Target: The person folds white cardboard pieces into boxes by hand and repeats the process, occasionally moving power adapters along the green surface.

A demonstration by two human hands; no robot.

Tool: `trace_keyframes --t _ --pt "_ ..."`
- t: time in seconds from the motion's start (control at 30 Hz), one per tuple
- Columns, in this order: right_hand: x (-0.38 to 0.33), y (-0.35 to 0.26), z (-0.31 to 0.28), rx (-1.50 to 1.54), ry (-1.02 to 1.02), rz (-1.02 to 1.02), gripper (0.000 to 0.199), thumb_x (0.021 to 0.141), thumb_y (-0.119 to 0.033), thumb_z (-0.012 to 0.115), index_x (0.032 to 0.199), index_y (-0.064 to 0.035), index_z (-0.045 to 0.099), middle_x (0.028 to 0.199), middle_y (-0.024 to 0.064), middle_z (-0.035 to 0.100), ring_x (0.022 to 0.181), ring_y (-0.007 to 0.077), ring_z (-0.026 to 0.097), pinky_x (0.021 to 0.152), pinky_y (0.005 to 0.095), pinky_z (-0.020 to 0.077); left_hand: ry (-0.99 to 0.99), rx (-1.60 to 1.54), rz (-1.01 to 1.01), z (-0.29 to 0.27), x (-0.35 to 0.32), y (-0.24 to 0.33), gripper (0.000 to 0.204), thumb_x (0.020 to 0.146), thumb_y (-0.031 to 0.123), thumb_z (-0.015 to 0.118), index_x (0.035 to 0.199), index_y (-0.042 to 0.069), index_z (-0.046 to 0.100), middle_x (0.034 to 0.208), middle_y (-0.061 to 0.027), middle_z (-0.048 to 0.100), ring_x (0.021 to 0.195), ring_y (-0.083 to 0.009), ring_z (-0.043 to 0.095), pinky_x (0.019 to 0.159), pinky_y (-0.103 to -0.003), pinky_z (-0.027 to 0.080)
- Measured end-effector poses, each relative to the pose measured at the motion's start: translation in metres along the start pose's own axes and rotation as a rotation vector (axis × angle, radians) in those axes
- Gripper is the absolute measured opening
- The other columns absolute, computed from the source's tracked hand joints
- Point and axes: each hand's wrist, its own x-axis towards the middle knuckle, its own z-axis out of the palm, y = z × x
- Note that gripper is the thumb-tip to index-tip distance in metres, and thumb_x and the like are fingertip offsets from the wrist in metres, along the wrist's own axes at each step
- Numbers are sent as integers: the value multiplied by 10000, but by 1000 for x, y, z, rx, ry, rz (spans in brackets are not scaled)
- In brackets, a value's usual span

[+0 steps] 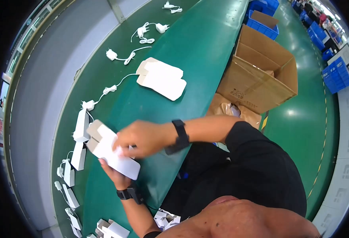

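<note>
Left hand [118,176] grips a white, partly folded card carton [123,166] at its lower side, held over the green, smooth-surfaced worktop [200,43] between left and right edges. Right hand [139,139] motion-blurred, fingers curled on the carton's face; whether pinching or pressing, cannot tell. Farther along the worktop, well in from both edges: a flat white card blank [160,79]. Along the left edge: white plug chargers with coiled cables [111,54], slim white boxes [81,126]. Beyond the right edge: an open brown cardboard box [258,79].
</note>
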Motion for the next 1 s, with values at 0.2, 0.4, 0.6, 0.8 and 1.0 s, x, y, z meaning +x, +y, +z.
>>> trace_keyframes --t 0.2,0.4,0.6,0.8,1.0 --pt "54 -50 -10 17 -250 316 307 890 -359 694 971 -73 618 716 58 649 629 188 629 528 321 411 -387 171 -31 -8 -44 39 886 942 583 533 1533 19 189 1452 -233 445 1276 -380 516 1037 -489 458" --pt "68 -8 12 96 -262 401 332 868 -340 737 1048 -74 655 746 53 649 712 127 639 571 295 429 50 350 265 -21 -10 41 795 959 461 558 1532 58 184 1353 -231 500 1127 -353 603 920 -441 539" --pt "48 48 69 330 71 138 338 861 -330 748 1074 -75 684 860 72 669 771 142 647 653 290 506 51 298 269 -27 2 35 611 992 398 498 1459 71 280 1274 -200 535 1081 -297 617 888 -407 547" --pt "59 77 131 433 -103 171 250 904 -202 674 1114 -69 650 1050 71 668 877 173 666 768 321 538 43 293 181 -103 3 24 427 1029 358 419 1343 69 392 1175 -133 564 1031 -228 616 868 -356 535" --pt "46 67 225 358 72 162 254 965 -116 607 1196 -22 660 1153 109 678 1027 190 657 875 328 533 87 665 612 -218 -3 -9 399 1026 176 492 1377 62 339 1182 -115 560 1025 -172 569 920 -328 470"
